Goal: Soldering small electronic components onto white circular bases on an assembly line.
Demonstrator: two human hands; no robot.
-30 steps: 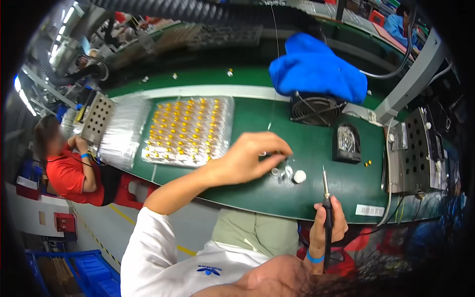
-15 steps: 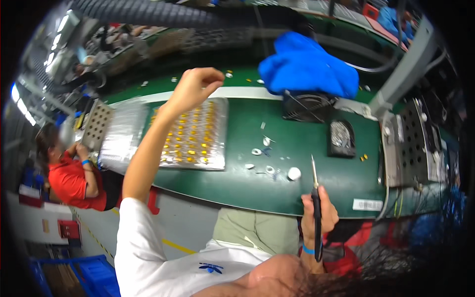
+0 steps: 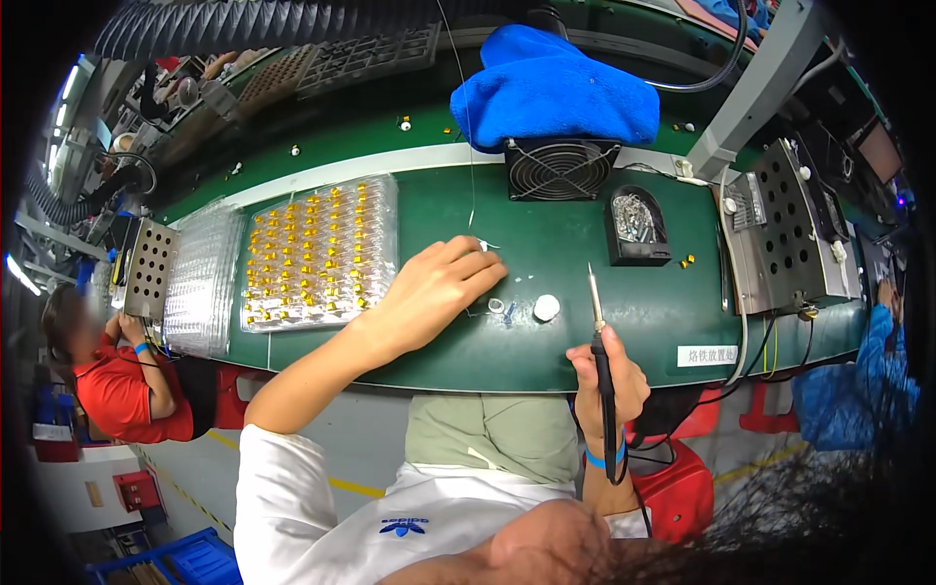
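Observation:
My right hand (image 3: 626, 388) grips a soldering iron (image 3: 604, 375) by its black handle, with the metal tip pointing up and away over the green bench. My left hand (image 3: 434, 292) is palm down over the bench, fingers loosely bent and slightly apart; its thumb is hidden. Beside its fingertips lies a small white part (image 3: 485, 246), and I see nothing clearly held. Just above hangs a thin wire (image 3: 473, 180). A white ring (image 3: 496, 306) and a round white piece (image 3: 547, 308) lie right of the hand. Left of it sits a clear plastic tray (image 3: 382, 255) of yellow-topped parts.
At the back stands a black fan (image 3: 563, 170) under a blue cloth (image 3: 556, 93). A black box (image 3: 639, 229) holds small metal pieces. Perforated metal housings (image 3: 780, 224) stand right and left. Stacked clear trays (image 3: 203, 283) lie left, near a person in red (image 3: 132, 390).
My left hand has come down from above the tray's far edge, moving right and nearer, to the small white parts. The right hand still holds the iron. My view has shifted slightly.

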